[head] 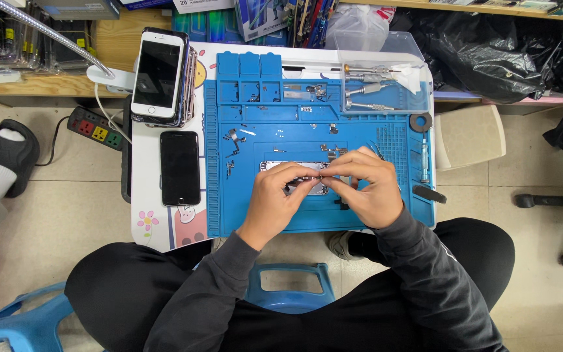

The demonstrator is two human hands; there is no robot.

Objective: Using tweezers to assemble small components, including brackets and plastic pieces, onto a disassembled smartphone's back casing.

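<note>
An opened phone body [275, 166] lies on a blue repair mat [262, 124] on a small white table. Both hands rest over it and hide most of it. My left hand [280, 195] and my right hand [367, 186] meet at their fingertips above the phone's middle and pinch a small dark part [321, 176] between them. Tiny screws and metal pieces [232, 140] lie scattered on the mat just beyond the hands.
A black phone [180, 167] lies left of the mat; a stack of phones [159, 75] sits behind it. A clear tray with screwdrivers [369, 88] is at the back right. A power strip [96, 128] lies on the floor at left, a chair base [555, 202] at right.
</note>
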